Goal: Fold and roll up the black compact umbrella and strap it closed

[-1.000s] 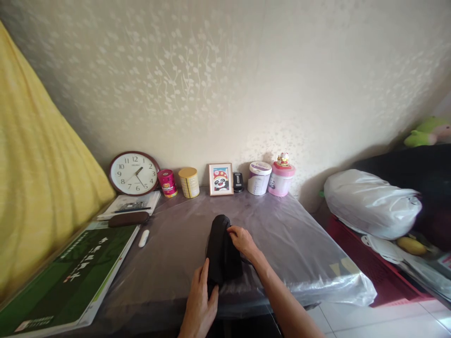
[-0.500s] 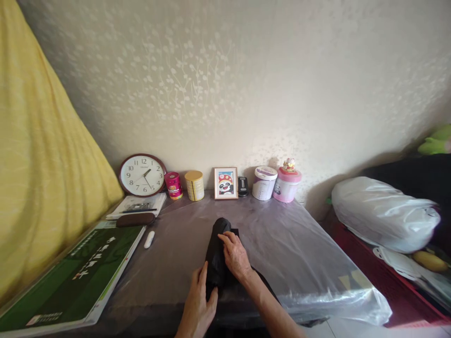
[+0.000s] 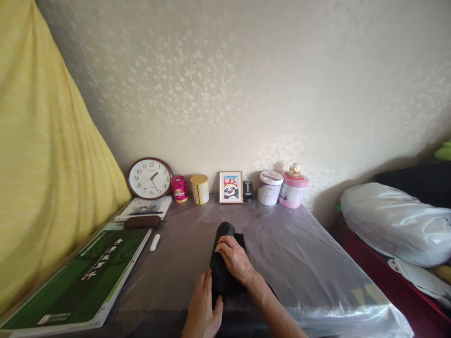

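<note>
A roll of black fabric lies lengthwise near the front of the table, its far end pointing toward the wall. Flat black fabric extends from beneath it on the right. My left hand grips the near end from the left, with the thumb at the bottom and the fingers along the side. Curled over the top of the roll are the fingers of my right hand, pressing on it from the right. Part of the flat fabric is hidden under my right hand and forearm.
A plastic-covered table carries a large green book, a brown case and a small white object on the left. Along the wall stand a clock, several canisters and a panda picture frame. A white plastic bag lies at right.
The whole view has shifted slightly. More of the flat black fabric shows right of the roll, and the roll sits slightly farther left against the background. Both hands keep hold of it.
</note>
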Motion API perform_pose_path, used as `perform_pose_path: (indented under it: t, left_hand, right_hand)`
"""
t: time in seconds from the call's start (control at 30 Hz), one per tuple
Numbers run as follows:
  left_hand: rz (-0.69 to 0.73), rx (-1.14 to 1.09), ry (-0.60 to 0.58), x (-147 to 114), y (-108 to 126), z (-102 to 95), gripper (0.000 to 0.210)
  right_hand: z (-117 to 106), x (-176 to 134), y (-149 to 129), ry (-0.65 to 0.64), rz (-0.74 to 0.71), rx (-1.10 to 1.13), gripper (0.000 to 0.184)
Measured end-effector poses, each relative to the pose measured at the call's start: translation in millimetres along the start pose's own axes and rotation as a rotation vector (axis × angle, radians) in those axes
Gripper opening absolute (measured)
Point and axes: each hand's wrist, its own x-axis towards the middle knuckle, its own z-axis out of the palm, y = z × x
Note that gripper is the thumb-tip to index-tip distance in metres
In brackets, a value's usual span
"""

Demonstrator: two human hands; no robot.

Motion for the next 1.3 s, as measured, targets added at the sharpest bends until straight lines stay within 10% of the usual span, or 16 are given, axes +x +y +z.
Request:
perform_pose_path:
  t: [0.2,0.57,1.3]
  left_hand:
    - [-0.047,0.055,-0.051,-1.1,-6.3,1.6,0.05]
    - [-0.07,0.085,-0.268,13.0,43.9,-52.0,0.076]
    - [-0.262,0.002,-0.428,18.6,40.9,-48.5,0.072]
  right_hand:
    - [16.3,0.9,0.6,-0.007,0.018,-0.043,0.021]
    - [16.3,-0.6,-2.3,0.036,-0.037,-0.057,0.02]
    - [34.9,40.1,57.3,-0.069,0.045,-0.037,0.03]
